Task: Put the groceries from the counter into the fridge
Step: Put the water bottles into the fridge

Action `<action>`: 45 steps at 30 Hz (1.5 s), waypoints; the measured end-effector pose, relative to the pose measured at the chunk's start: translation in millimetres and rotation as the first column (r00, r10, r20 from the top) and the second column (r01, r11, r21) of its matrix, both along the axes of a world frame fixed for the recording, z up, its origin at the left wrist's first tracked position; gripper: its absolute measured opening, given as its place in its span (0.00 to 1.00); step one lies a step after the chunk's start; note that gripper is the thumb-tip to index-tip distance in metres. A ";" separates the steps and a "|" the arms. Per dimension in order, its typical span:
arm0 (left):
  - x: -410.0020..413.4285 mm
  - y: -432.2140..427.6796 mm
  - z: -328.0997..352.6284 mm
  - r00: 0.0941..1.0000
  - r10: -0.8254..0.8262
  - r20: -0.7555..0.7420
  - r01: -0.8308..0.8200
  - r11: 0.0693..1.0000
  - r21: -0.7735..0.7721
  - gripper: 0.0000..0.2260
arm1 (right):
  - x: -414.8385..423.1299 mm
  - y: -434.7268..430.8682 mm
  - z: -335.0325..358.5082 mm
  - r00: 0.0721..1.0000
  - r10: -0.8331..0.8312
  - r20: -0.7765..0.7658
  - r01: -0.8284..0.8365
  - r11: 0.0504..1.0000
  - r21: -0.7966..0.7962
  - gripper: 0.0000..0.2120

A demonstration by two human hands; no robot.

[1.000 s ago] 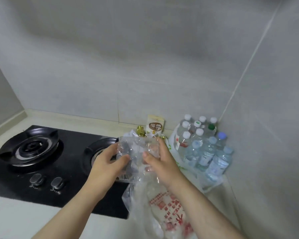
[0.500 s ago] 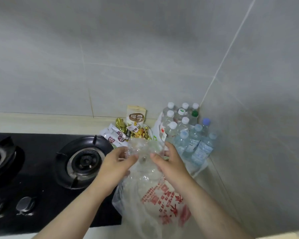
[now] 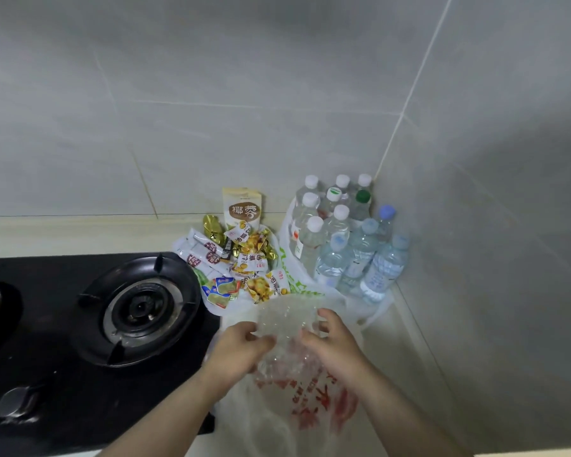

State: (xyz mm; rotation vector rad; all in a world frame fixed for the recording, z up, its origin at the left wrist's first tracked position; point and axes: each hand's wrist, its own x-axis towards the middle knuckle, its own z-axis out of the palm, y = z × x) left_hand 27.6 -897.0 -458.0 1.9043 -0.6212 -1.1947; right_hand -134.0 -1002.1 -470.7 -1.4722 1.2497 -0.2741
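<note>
Bag [image 3: 285, 319] in left hand [image 3: 239, 349] and right hand [image 3: 338, 346] sits lower.

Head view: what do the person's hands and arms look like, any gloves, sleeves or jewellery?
The left hand and right hand are bare: no gloves, rings or watch show. The left forearm and right forearm are bare too, with no sleeve in view down to the frame's lower edge.

Dim, flat light is greying everything.
Tile seams [image 3: 406, 107] are bowing at the edges; bottles [image 3: 360, 255] are rendering soft; burner [image 3: 142, 306] is glinting faintly.
</note>
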 end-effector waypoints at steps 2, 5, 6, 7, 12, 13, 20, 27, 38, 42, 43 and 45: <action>-3.0 -4.1 -13.7 1.000 0.009 -0.016 -0.009 1.000 0.025 0.26 | -2.6 -2.7 -8.8 1.000 0.017 -0.026 -0.017 1.000 0.010 0.31; -7.7 -7.2 -25.2 1.000 0.009 -0.013 -0.008 0.998 0.066 0.25 | -6.4 -4.7 -18.8 0.999 0.022 -0.035 -0.020 0.998 0.056 0.33; -9.2 -7.9 -26.6 1.000 0.006 -0.018 -0.005 0.997 0.072 0.24 | -7.8 -4.7 -20.9 0.999 0.025 -0.038 -0.022 0.997 0.068 0.33; -10.4 -8.5 -26.7 1.000 0.004 -0.026 -0.002 0.997 0.077 0.22 | -9.3 -5.5 -24.1 0.998 0.033 -0.044 -0.030 0.997 0.074 0.34; -11.6 -11.8 -34.7 1.000 -0.014 -0.025 0.016 0.997 0.081 0.13 | -13.5 -11.2 -37.6 0.995 0.065 -0.071 -0.058 0.993 0.105 0.35; -11.7 -12.1 -36.3 1.000 -0.022 -0.018 0.023 0.997 0.078 0.10 | -13.4 -12.2 -39.8 0.994 0.079 -0.076 -0.070 0.991 0.113 0.36; -14.1 -15.3 -39.6 0.999 -0.025 -0.030 0.028 0.995 0.094 0.13 | -10.1 -14.9 -39.1 0.980 0.178 -0.095 -0.164 0.977 0.140 0.35; -12.7 -17.5 -46.0 0.997 -0.069 -0.021 0.071 0.991 0.114 0.14 | -9.0 -23.0 -45.2 0.967 0.219 -0.130 -0.202 0.971 0.131 0.37; 17.2 -38.0 -24.1 0.919 -0.080 0.387 0.036 0.992 0.121 0.23 | -17.6 -57.0 -8.0 0.903 0.366 -0.224 -0.369 0.929 0.029 0.24; 34.2 -72.0 9.5 0.893 -0.038 0.448 0.071 0.996 -0.056 0.14 | -11.8 -87.3 36.2 0.926 0.326 -0.189 -0.364 0.905 -0.220 0.12; 36.0 -82.2 20.5 0.892 -0.022 0.451 0.078 0.991 -0.106 0.11 | -9.7 -96.2 51.7 0.941 0.303 -0.148 -0.334 0.902 -0.273 0.11; 38.2 -103.6 44.0 0.893 0.010 0.450 0.090 0.976 -0.199 0.06 | -5.7 -114.8 83.9 0.965 0.258 -0.044 -0.257 0.904 -0.342 0.07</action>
